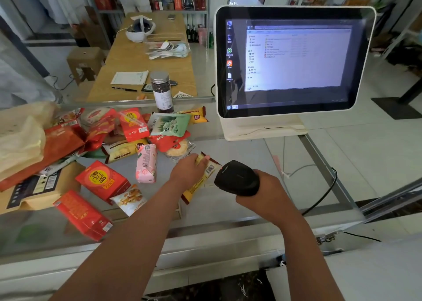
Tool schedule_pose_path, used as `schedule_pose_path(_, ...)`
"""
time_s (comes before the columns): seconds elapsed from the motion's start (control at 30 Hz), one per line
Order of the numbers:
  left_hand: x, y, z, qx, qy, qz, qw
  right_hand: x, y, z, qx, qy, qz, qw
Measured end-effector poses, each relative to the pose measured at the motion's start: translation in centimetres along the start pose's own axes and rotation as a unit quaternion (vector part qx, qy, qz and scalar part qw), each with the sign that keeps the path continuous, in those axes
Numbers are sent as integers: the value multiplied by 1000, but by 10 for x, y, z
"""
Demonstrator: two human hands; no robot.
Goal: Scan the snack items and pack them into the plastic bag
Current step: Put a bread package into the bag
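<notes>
Left forearm and right forearm, both bare, stretch forward over the metal edge of a glass counter. The fingertips of the left hand curl down over the far end of a yellow snack packet and pinch it against the glass, so that its white barcode faces up just beside the knuckles. The right hand is wrapped tight around the grip of a black handheld scanner, whose head is aimed at that barcode from close by. A cable trails off to the right. The packet looks light, thin and crinkly, with a slick film that would slide or buckle easily. It seems best held by a sealed end, as it is now, and not by the soft middle where the contents could be crushed. Left of the hands lies a loose snack pile, still on the counter, including a pink packet and a red box. At the far left edge sits a crumpled pale plastic bag, well apart from the packet being scanned. A tall jar with a metal lid stands behind the pile. A white touchscreen till stands at the back right, its screen lit.
</notes>
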State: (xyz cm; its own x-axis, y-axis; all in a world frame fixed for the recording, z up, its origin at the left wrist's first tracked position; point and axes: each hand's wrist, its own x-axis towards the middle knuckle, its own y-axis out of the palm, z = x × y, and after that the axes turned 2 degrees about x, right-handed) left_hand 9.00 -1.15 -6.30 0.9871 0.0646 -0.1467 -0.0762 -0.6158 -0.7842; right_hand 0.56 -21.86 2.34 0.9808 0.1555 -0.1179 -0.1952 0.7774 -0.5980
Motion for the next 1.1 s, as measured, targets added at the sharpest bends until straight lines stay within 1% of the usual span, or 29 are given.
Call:
schedule_pose_path(0.13,2,1,1,-2,0,-1,1000,-1,-2,0,12,0,-7,1000)
schedule_pose_path(0.43,2,1,-2,33,-1,-3,999,-2,-4,2,21,13,-5,1000)
schedule_pose_path(0.8,-1,0,-3,21,-6,-1,1000,-6,-7,3,28,6,-8,1000)
schedule_pose_path(1.1,-4,-1,-6,22,-3,1,1000,-3,-4,-2,6,11,-22,1000)
